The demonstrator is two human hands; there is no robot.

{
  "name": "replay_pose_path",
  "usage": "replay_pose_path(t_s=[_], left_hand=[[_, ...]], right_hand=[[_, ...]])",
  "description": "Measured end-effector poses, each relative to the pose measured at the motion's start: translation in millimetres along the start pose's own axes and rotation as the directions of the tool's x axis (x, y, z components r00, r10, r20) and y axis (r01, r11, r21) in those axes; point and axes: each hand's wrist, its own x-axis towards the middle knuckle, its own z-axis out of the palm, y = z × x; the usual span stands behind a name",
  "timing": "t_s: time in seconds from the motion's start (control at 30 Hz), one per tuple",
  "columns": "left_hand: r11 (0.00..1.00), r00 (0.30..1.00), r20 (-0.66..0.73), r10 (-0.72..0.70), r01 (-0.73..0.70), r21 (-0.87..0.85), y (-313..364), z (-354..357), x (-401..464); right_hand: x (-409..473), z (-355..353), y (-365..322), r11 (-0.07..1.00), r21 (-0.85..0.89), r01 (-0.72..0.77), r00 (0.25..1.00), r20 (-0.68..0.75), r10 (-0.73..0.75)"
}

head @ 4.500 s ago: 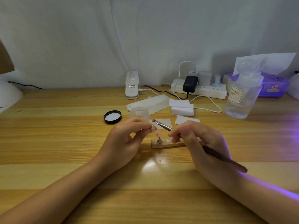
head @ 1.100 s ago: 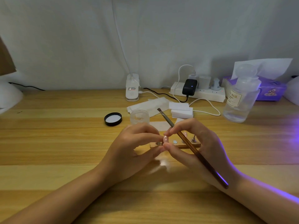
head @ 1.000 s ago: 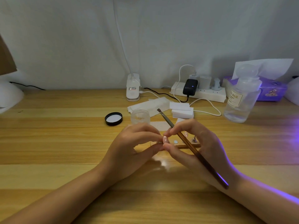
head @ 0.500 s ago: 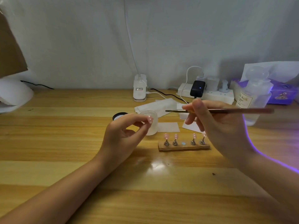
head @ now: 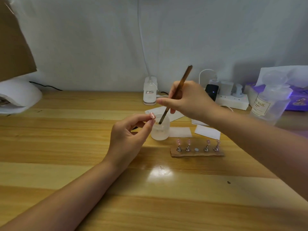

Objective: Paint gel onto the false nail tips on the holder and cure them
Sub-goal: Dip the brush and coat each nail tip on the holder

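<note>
While right hand point(head: 188, 99) grips — brush point(head: 175, 95) tilted, tip down.

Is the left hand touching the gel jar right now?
Cannot tell. In the head view the left hand, pinching a nail tip, overlaps the jar rim; no gap or contact shows plainly.

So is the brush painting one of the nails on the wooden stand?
No, the right hand has the brush tip dipped into the small frosted jar, away from the wooden stand.

Surface point(head: 66, 147): yellow-tan wood, striped grain. Nail tips point(head: 188, 142): pale pink. Holder point(head: 196, 153): brown. Brush point(head: 180, 84): brown handle. Jar point(head: 160, 130): frosted white. Tissue box point(head: 298, 102): purple.
</note>
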Motion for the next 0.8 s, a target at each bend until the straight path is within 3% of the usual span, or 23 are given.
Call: replay_pose_path(t_s=[0.17,0.33,0.8], left_hand=[[1.0,1.0,0.011,-0.008,0.008,0.018,-1,0,-1],[0.998,0.999,0.035,-0.005,0.003,0.059,0,0,-1],[0.999,0.999,0.028,-0.025,0.024,0.043,0,0,-1]], right_hand=[[13,7,3,0.988,-0.136,-0.073,0.982,0.164,0.095],[19,7,5,0.979,-0.143,-0.144,0.95,0.259,0.177],[23,15,3,0.977,-0.071,-0.2,0.938,0.273,0.212]])
